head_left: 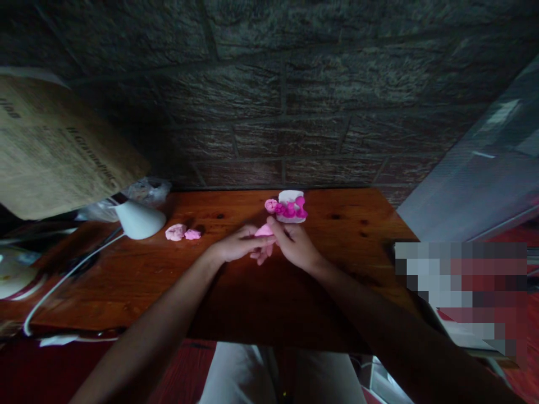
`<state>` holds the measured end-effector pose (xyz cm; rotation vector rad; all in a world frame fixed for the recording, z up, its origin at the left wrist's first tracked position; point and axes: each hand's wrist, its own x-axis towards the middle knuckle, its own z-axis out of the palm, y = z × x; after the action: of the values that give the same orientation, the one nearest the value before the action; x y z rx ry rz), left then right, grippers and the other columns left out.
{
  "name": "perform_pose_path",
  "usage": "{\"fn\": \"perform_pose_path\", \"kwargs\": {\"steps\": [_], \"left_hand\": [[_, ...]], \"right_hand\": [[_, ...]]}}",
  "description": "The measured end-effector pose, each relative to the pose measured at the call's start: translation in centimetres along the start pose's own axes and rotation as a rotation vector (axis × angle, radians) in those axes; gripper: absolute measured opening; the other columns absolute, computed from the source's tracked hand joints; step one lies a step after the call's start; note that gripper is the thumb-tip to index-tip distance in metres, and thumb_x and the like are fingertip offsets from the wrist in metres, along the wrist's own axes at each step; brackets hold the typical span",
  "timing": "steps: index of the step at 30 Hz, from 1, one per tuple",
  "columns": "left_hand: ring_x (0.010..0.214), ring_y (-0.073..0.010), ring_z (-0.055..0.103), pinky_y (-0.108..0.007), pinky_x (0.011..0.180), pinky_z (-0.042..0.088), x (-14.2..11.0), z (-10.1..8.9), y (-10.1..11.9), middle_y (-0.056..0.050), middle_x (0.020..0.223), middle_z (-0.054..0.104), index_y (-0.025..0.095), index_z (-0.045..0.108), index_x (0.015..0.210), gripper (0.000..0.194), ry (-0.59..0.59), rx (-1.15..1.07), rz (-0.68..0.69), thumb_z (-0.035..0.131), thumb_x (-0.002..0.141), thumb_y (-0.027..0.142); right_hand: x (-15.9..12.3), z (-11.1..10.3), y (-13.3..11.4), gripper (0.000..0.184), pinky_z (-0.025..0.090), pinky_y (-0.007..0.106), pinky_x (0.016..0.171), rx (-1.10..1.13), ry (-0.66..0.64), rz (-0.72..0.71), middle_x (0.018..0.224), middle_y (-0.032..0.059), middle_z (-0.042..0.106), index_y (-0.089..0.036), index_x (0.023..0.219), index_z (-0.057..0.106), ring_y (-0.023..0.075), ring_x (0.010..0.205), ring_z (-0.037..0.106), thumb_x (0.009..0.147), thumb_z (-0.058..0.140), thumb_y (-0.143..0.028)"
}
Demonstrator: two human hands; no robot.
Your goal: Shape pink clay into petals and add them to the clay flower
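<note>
A light pink piece of modelling clay (264,230) is held between my two hands over the front of the wooden table. My left hand (236,244) grips its left side, thumb laid across the lower edge. From the other side my right hand (296,244) pinches the piece with bent fingers, partly hiding it. Just beyond the hands lies a white pad (291,196) bearing several bright magenta clay pieces (289,210). A rolled light pink clay piece (271,206) touches their left end. Farther left rest a pale pink clay lump (176,232) and a smaller pink lump (192,234).
A lamp with a white base (141,220) and a large printed shade (63,146) stands at the left, its white cable (71,280) running over the table (126,280). Clear plastic wrapping lies behind it. A brick wall (269,112) rises behind; a grey panel (475,151) leans at right.
</note>
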<state>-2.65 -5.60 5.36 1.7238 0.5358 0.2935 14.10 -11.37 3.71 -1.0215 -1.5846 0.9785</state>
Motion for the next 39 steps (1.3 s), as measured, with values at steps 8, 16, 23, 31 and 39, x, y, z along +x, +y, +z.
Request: {"fn": "perform_pose_path", "kwargs": {"steps": [8, 16, 23, 31, 39], "left_hand": [[0.042, -0.0080, 0.045, -0.020, 0.044, 0.032, -0.6, -0.2, 0.6, -0.002, 0.047, 0.059, 0.010, 0.071, 0.070, 0.053, -0.068, -0.008, -0.036, 0.063, 0.088, 0.059], [0.049, -0.0097, 0.050, -0.023, 0.050, 0.036, 0.2, -0.1, -0.2, -0.001, 0.055, 0.059, 0.012, 0.063, 0.072, 0.061, 0.195, -0.091, -0.043, 0.058, 0.085, 0.071], [0.045, -0.0069, 0.033, -0.023, 0.048, 0.028, -0.5, -0.3, 0.7, 0.006, 0.048, 0.041, 0.016, 0.051, 0.064, 0.057, 0.169, 0.056, 0.074, 0.056, 0.089, 0.067], [0.044, -0.0080, 0.035, -0.024, 0.047, 0.028, 0.2, 0.2, -0.2, 0.004, 0.046, 0.042, 0.018, 0.047, 0.055, 0.064, 0.285, -0.020, 0.027, 0.051, 0.086, 0.074], [0.049, -0.0082, 0.033, -0.023, 0.049, 0.027, 0.2, -0.2, 0.1, 0.005, 0.050, 0.041, 0.016, 0.052, 0.057, 0.059, 0.404, 0.038, 0.077, 0.058, 0.084, 0.069]], "right_hand": [[0.2, -0.3, -0.4, 0.068, 0.046, 0.027, 0.070, 0.024, -0.135, 0.041, 0.058, 0.0016, 0.067, -0.020, 0.058, 0.065, 0.0137, 0.060, 0.063, 0.098, 0.037, -0.068], [0.4, 0.1, 0.6, 0.061, 0.037, 0.028, 0.059, 0.023, 0.117, 0.138, 0.056, -0.0010, 0.055, -0.021, 0.060, 0.057, 0.0129, 0.057, 0.051, 0.095, 0.041, -0.069], [0.2, 0.0, -0.2, 0.056, 0.028, 0.028, 0.053, 0.008, 0.087, 0.115, 0.054, -0.0047, 0.040, -0.022, 0.061, 0.050, 0.0116, 0.053, 0.038, 0.089, 0.046, -0.071], [0.3, 0.3, 0.0, 0.053, 0.038, 0.028, 0.059, 0.002, 0.136, 0.038, 0.058, -0.0002, 0.053, -0.021, 0.065, 0.055, 0.0148, 0.061, 0.049, 0.093, 0.046, -0.065], [-0.1, 0.5, -0.5, 0.057, 0.036, 0.027, 0.053, 0.102, 0.009, 0.108, 0.053, -0.0049, 0.045, -0.021, 0.066, 0.054, 0.0112, 0.052, 0.043, 0.086, 0.051, -0.074]]}}
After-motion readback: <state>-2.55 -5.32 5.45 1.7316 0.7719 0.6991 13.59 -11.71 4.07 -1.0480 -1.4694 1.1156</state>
